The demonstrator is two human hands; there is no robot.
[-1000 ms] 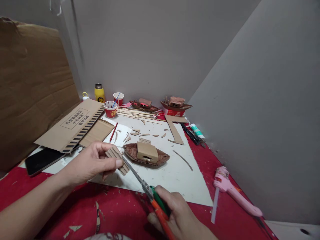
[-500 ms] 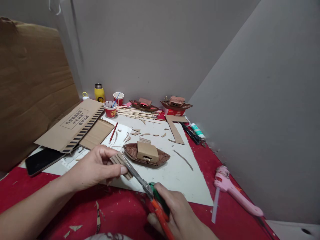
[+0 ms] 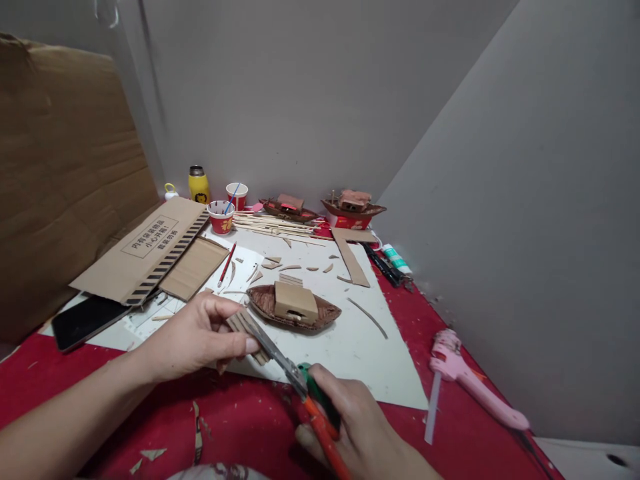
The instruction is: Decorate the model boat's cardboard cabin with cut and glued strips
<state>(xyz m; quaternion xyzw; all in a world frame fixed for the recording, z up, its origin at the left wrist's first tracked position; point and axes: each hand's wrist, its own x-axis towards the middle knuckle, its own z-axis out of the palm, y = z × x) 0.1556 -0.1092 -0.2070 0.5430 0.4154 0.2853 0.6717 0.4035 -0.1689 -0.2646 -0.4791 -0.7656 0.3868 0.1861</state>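
My left hand (image 3: pixel 193 337) pinches a small ridged cardboard piece (image 3: pixel 241 323) between thumb and fingers, just above the near edge of a white board (image 3: pixel 360 353). My right hand (image 3: pixel 353 427) grips scissors with orange and green handles (image 3: pixel 315 407); their blades reach up-left into the cardboard piece. Right behind the piece lies a brown cardboard boat model (image 3: pixel 293 308) with a boxy cabin on it.
Red cloth (image 3: pixel 240 427) covers the table, strewn with scraps. A phone (image 3: pixel 83 320) and flat cardboard sheets (image 3: pixel 145 250) lie left. Paper cups (image 3: pixel 221 217), a yellow bottle (image 3: pixel 199 185), sticks and two more boat models (image 3: pixel 353 208) stand at the back. A pink glue gun (image 3: pixel 473 387) lies right.
My left hand and the cardboard piece have shifted a little right and down. The scissor blades have slid further into the piece.
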